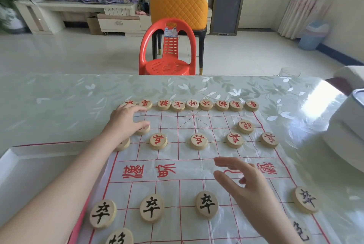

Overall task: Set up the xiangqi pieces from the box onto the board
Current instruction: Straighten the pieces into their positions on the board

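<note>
Left hand (128,119) is laid palm-down over the far-left red cannon (143,130). The fingers are rested on its top and the thumb is set apart, up by the back row, so the piece is judged to be nudged onto its crossing, not pinched. Its face is covered; "cannon" is inferred from the mirror piece (245,126) on the right. Right hand (246,180) is held spread and empty above the river, probably parked clear of the working side. Red back row (192,104) is filled: nine pieces along the far edge. Red soldiers (199,141) are set one rank nearer than the cannons; four are clear and a fifth (123,144) is half hidden under the left wrist. Black soldiers (151,208) are placed on the near side: four are seen, and the fifth spot is masked by the right hand, so it can't be told. Two more black pieces (116,237) are cut off by the bottom edge. Board (177,153) is a thin sheet laid flat on the table (59,96). Pieces are sat on line crossings, with characters turned toward each side's own player. Box (49,147) is assumed to be the white tray under the left forearm, just beside the board; its contents are not seen.
</note>
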